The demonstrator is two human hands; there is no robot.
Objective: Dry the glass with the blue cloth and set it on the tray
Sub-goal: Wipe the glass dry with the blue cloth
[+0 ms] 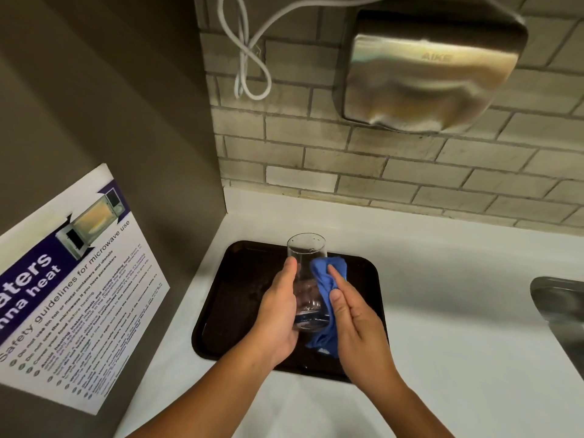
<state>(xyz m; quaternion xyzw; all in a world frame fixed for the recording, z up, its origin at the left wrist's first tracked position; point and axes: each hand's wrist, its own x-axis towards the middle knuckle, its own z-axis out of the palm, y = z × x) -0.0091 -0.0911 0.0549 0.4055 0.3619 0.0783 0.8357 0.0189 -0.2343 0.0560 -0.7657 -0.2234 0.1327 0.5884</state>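
A clear drinking glass (307, 273) is held upright above the dark brown tray (234, 298), gripped around its lower left side by my left hand (278, 317). My right hand (354, 324) presses a blue cloth (328, 279) against the glass's right side, fingers flat on the fabric. The cloth hangs down past the base of the glass. The tray lies flat on the white counter (442, 311) beneath both hands.
A steel hand dryer (433, 67) is mounted on the brick wall above, with a white cable (249, 58) looped to its left. A microwave safety poster (72, 295) hangs on the left wall. A metal sink edge (562, 311) shows at the right.
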